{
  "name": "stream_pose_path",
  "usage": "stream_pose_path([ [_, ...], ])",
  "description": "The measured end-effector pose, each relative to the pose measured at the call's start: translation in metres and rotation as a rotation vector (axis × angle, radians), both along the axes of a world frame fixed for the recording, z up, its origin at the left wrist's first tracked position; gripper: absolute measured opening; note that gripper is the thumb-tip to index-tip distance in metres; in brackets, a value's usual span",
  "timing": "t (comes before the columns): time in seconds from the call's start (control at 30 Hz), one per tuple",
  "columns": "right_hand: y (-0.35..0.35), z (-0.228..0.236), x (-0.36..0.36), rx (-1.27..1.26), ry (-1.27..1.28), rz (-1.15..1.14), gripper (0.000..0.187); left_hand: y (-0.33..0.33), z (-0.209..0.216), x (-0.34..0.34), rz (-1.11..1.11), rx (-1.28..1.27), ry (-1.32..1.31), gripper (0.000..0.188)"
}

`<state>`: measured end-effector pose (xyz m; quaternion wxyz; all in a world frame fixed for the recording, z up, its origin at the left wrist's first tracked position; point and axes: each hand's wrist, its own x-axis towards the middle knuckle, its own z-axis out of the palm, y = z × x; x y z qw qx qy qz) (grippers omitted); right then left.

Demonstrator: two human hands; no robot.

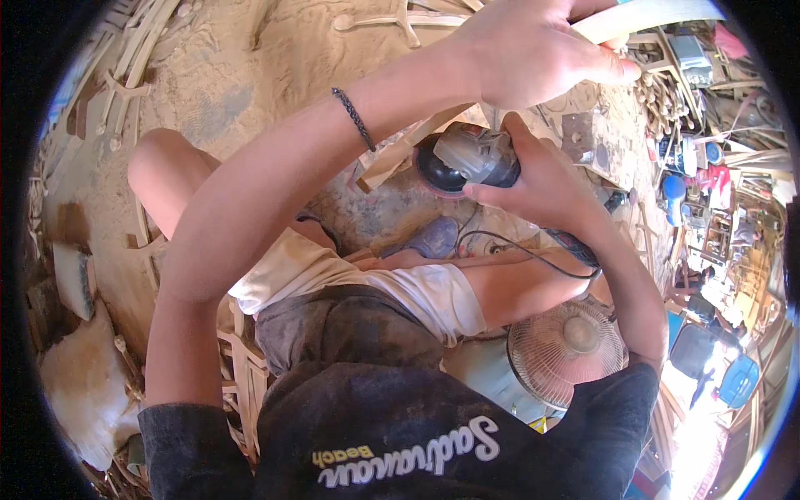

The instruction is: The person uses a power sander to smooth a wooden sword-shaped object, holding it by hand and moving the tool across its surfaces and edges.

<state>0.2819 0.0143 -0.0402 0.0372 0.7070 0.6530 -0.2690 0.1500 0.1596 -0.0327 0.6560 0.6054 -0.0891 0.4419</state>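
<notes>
My left hand (546, 58) reaches across to the upper right, its fingers closed around a pale, curved wooden strip (654, 17) that runs to the top edge. Below it, my right hand (550, 179) grips the body of an angle grinder (479, 156). A round black disc (435, 165) on the grinder faces left. Beside the disc, a wooden piece (392, 162) emerges from under my left forearm; whether it joins the held strip I cannot tell. A dark power cord (521, 242) trails near my right wrist and over my leg.
A caged fan (571, 342) stands close to my right elbow. Sawdust covers the ground (225, 50). Shaped wooden parts (125, 87) lie at the left, with stacked wooden pieces (667, 100) at the right. A blue container (739, 381) and other clutter fill the far right.
</notes>
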Motion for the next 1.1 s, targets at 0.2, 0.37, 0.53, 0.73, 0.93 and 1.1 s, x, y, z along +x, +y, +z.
stream_pose_path([
  [0.2,-0.002,-0.003,0.01,0.116,-0.161,-0.005,0.094,0.007,-0.003,0.002,-0.025,-0.065,0.03,0.012],
  [0.37,-0.005,-0.002,0.015,0.155,-0.13,0.004,0.094,0.016,-0.005,0.001,0.022,0.057,0.026,0.013],
  [0.53,-0.002,-0.006,0.017,0.158,-0.156,0.005,0.092,0.015,-0.006,0.006,0.028,0.03,-0.006,0.02],
  [0.73,0.002,-0.016,0.018,0.229,-0.144,-0.004,0.09,0.014,-0.01,0.011,-0.024,0.026,-0.077,0.031],
  [0.93,0.002,-0.013,0.013,0.254,-0.247,-0.054,0.097,0.024,-0.018,0.016,-0.017,0.017,-0.172,0.028],
  [1.1,-0.003,-0.018,0.014,0.241,-0.231,-0.052,0.089,0.021,-0.017,0.005,-0.075,-0.107,-0.082,0.023],
])
